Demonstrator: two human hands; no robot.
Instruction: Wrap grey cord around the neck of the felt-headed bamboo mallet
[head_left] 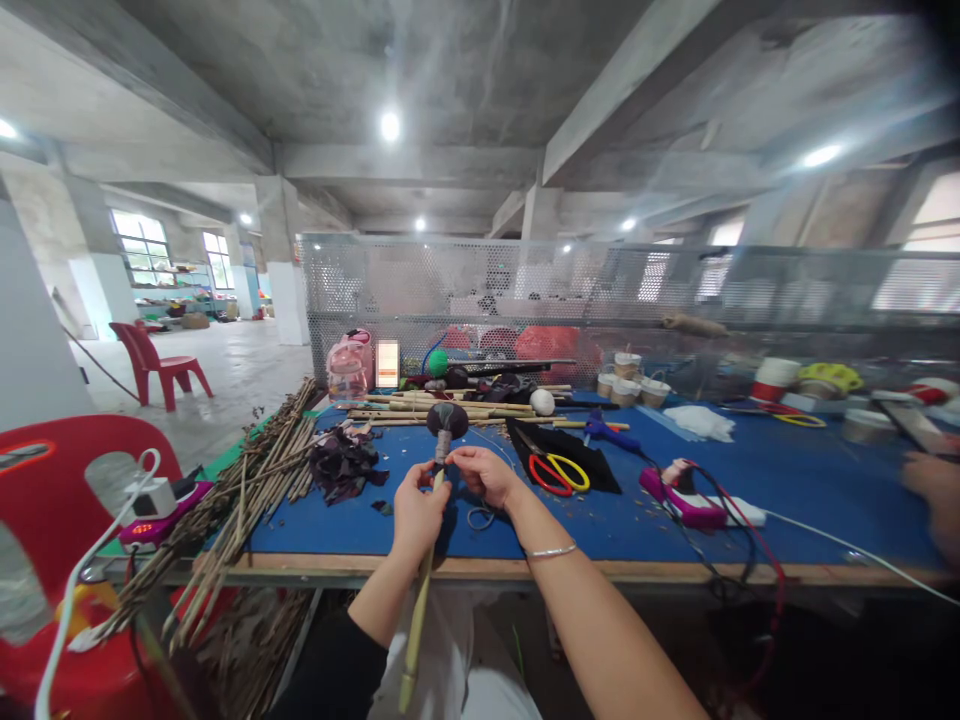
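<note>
My left hand [417, 514] is closed around a long pale bamboo stick [415, 628] that rises from below the table edge. At the stick's top sits a dark purple cloth ball [447, 419], bound at its neck. My right hand [484, 473] pinches the neck just under the ball, fingers pressed together; a thin thread seems to run from it. A silver bangle is on my right wrist. Both hands hover over the blue table top [675, 515].
Red-and-yellow scissors [556, 471] lie on black cloth. A purple glue gun [679, 494] with cable, dark cloth scraps [343, 464], a bundle of twigs [247, 490], bamboo sticks [450, 408], tape rolls. Red chair [60, 470] at left. Another person's hand [934, 490] at right.
</note>
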